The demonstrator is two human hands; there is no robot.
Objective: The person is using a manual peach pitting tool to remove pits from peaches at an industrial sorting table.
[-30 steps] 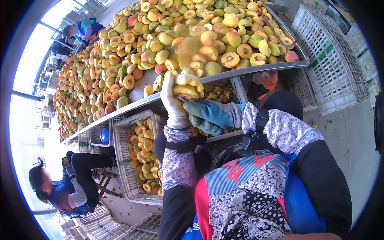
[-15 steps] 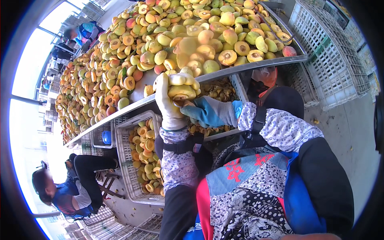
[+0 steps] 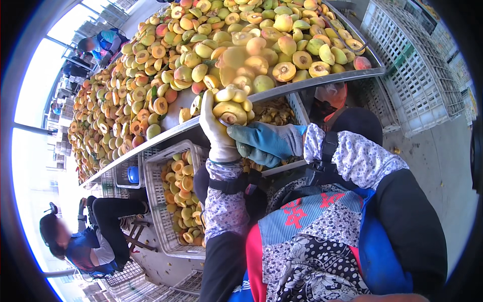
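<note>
My left hand (image 3: 216,126), in a white and yellow glove, is closed around a halved peach (image 3: 230,112), its cut face turned toward my right hand. My right hand (image 3: 266,141), in a blue and grey glove, is closed with its fingertips at the peach's lower edge. A thin, shiny edge shows by those fingertips, but the glove hides what it belongs to. Both hands are just in front of the metal table's rim (image 3: 322,79). Piled on the table are many halved peaches (image 3: 201,50).
Under the rim, a white crate (image 3: 156,221) of peach halves stands left, and a bin of brown-yellow scraps (image 3: 274,113) sits below my hands. Stacked crates (image 3: 407,70) rise at right. A seated person (image 3: 85,241) is at lower left; another person (image 3: 103,43) works far left.
My right hand has shifted slightly down and turned at the peach, its fingers now straighter. My left hand keeps its hold. The seated person at left has raised a hand.
</note>
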